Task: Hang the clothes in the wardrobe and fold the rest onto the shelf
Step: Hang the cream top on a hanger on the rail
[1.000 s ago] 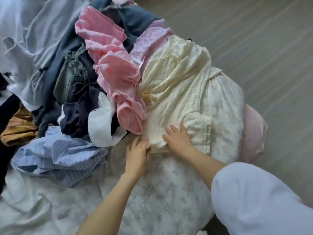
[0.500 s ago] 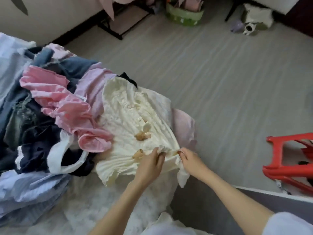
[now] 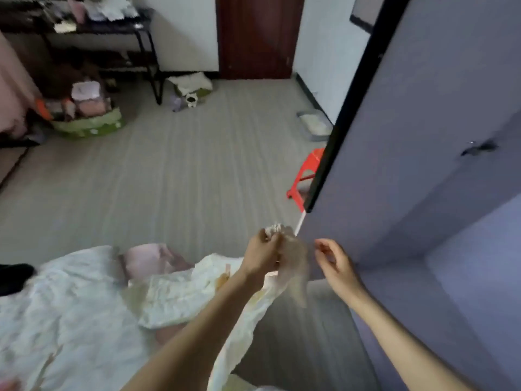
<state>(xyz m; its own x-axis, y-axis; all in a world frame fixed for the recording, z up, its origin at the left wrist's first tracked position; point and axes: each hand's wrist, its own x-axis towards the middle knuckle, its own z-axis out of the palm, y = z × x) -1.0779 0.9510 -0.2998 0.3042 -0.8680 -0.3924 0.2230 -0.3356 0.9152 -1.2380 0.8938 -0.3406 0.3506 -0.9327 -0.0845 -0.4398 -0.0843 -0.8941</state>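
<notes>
A cream blouse (image 3: 180,294) trails from the bed (image 3: 64,306) up to my left hand (image 3: 262,253), which grips a bunched part of it in the air. The cloth hangs blurred below that hand. My right hand (image 3: 334,262) hovers just to the right, fingers loosely curled and holding nothing. The grey fabric wardrobe (image 3: 428,153) rises at the right, its side panel right behind my right hand. The pile of other clothes is out of view.
A pink pillow (image 3: 146,259) lies at the bed's edge. A red plastic stool (image 3: 306,173) stands by the wardrobe's corner. Farther off are a green basket of things (image 3: 87,125), a black rack (image 3: 93,32), a brown door (image 3: 255,35) and a grey tray (image 3: 314,125).
My view has swung up and right, from the clothes pile to the floor and wardrobe. The blouse has been lifted off the bed. My right hand has let go of it.
</notes>
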